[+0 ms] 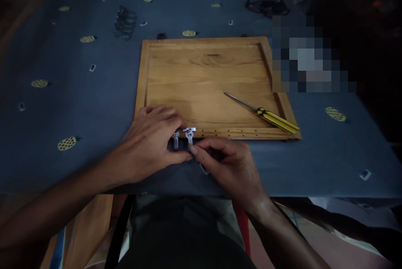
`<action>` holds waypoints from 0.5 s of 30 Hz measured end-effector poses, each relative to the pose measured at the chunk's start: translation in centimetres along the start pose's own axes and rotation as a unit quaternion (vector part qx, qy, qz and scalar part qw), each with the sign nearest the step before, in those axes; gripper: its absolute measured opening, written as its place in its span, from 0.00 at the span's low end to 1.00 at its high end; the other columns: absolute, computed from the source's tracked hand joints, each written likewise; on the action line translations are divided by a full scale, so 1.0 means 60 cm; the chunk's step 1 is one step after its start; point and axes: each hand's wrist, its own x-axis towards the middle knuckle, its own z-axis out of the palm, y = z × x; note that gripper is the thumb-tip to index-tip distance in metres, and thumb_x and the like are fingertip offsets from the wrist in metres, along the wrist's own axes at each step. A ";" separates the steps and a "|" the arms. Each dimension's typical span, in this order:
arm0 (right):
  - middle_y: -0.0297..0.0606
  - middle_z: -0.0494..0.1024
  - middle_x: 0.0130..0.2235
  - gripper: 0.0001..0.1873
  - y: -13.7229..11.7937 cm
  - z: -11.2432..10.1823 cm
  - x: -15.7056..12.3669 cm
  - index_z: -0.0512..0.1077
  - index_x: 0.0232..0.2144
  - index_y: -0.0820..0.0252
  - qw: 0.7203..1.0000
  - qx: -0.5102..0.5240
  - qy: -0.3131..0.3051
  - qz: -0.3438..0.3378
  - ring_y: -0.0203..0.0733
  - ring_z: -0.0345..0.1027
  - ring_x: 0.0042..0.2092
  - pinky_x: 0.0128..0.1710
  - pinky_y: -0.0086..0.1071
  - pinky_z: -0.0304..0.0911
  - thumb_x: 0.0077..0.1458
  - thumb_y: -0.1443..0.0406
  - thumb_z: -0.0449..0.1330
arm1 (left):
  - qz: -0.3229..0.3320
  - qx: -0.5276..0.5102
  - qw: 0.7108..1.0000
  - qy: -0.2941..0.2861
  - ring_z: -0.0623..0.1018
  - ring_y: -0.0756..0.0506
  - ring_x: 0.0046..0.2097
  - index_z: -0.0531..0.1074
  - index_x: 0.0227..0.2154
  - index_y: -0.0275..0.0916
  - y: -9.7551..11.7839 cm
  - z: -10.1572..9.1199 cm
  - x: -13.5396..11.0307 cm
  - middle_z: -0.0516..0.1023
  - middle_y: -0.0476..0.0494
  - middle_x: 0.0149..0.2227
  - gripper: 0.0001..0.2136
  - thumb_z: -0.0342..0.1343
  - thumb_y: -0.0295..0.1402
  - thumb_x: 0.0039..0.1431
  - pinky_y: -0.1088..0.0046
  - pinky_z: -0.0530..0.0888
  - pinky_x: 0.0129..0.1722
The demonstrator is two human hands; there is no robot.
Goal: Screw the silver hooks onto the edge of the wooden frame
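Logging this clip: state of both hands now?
Left hand: closed on the metal hinge.
Right hand: pinched beside the hinge; grip cannot be told.

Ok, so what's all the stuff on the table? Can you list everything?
wooden board: one, light brown, flat in the middle of the table
screwdriver: one, yellow and black handle, lying on the board's right side
metal pieces: two, silver, at the board's near edge between the hands
tablecloth: one, blue with yellow spots, under everything
dark metal heap: one, blackish, far left of the table
left hand: one, fingers curled by the metal pieces
right hand: one, touching the metal pieces
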 end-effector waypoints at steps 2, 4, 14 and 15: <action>0.32 0.77 0.22 0.11 0.000 0.000 0.001 0.81 0.25 0.59 1.000 0.001 -0.001 -0.002 0.30 0.65 0.23 0.23 0.24 0.56 0.59 0.62 0.66 | -0.001 0.003 1.000 -0.003 0.79 0.36 0.50 0.79 0.40 0.40 0.002 -0.001 0.001 0.81 0.45 0.43 0.14 0.71 0.44 0.59 0.53 0.70 0.54; 0.32 0.77 0.22 0.12 0.000 0.001 0.002 0.81 0.25 0.58 1.000 0.003 -0.001 -0.004 0.31 0.65 0.23 0.23 0.24 0.57 0.60 0.62 0.66 | -0.002 0.006 1.000 -0.006 0.79 0.36 0.50 0.79 0.40 0.40 0.003 -0.002 0.002 0.81 0.45 0.42 0.14 0.71 0.43 0.60 0.53 0.70 0.54; 0.32 0.78 0.23 0.12 0.003 0.003 -0.001 0.82 0.27 0.59 1.000 -0.020 0.004 -0.020 0.30 0.67 0.23 0.22 0.23 0.58 0.62 0.61 0.66 | 0.003 0.005 1.000 0.010 0.79 0.37 0.49 0.80 0.40 0.39 0.003 0.000 0.001 0.81 0.46 0.42 0.12 0.70 0.42 0.62 0.55 0.70 0.52; 0.32 0.79 0.23 0.12 0.003 0.003 -0.003 0.82 0.27 0.59 0.999 -0.028 0.004 -0.024 0.31 0.68 0.24 0.23 0.23 0.59 0.62 0.62 0.66 | 0.003 0.002 1.000 0.010 0.79 0.37 0.49 0.80 0.40 0.39 0.003 0.000 0.002 0.81 0.46 0.42 0.12 0.70 0.41 0.62 0.55 0.70 0.52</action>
